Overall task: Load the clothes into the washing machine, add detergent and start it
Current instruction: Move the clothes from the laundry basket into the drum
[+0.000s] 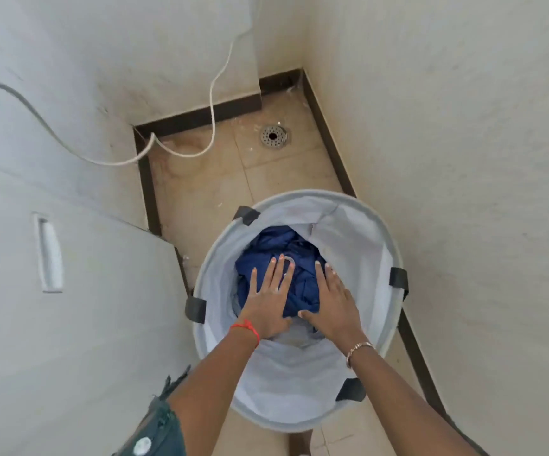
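While both hands (271, 299) reach — navy clothes (299, 255), hamper (358, 232).

Crumpled navy clothes (299, 284) low inside grey laundry basket (358, 225) (basket upright, on floor).

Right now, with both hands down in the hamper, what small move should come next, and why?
Probably close the fingers and gather the blue clothes. Both the left hand and right hand lie flat and open on the pile inside the laundry hamper, gripping nothing yet.
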A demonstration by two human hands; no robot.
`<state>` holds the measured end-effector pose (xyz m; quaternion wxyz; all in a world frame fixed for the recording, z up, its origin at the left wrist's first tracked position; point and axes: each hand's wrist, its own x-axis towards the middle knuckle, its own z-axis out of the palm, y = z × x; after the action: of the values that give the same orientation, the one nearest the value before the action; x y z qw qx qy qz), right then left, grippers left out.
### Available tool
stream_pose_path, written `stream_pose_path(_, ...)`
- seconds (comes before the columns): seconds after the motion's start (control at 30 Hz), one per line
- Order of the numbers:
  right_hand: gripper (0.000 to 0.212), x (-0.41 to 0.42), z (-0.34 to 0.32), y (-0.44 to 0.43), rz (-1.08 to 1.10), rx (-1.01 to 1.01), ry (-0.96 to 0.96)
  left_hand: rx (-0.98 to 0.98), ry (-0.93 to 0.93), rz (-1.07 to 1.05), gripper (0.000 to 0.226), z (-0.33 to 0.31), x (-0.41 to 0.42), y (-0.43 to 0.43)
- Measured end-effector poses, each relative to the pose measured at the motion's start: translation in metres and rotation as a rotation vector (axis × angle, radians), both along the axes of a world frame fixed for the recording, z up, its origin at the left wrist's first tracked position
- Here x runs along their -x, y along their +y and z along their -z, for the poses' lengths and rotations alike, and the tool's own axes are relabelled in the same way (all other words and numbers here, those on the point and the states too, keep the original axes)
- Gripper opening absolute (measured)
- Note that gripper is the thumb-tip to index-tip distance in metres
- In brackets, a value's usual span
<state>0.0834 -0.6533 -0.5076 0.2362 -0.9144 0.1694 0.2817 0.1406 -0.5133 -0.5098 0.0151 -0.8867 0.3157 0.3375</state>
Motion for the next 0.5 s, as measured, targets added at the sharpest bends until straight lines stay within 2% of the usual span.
stream_pose_path(0.23,0.121,-0.045,0.119,-0.001,-0.071,0.070,-0.065,-0.001,-0.253,0.085,0.109,0.119,-0.042,-0.002)
stream_pose_path(0.43,0.131,-0.058,0.173,-0.007,-0.052,0.094,-0.020,0.053,-0.324,0.035,0.131,0.171,-0.052,-0.001)
stream_pose_path(0.5,0.132,-0.059,0.181,-0.005,-0.047,0.087,-0.010,0.089,-0.284,-0.033,0.134,0.179,-0.055,0.000)
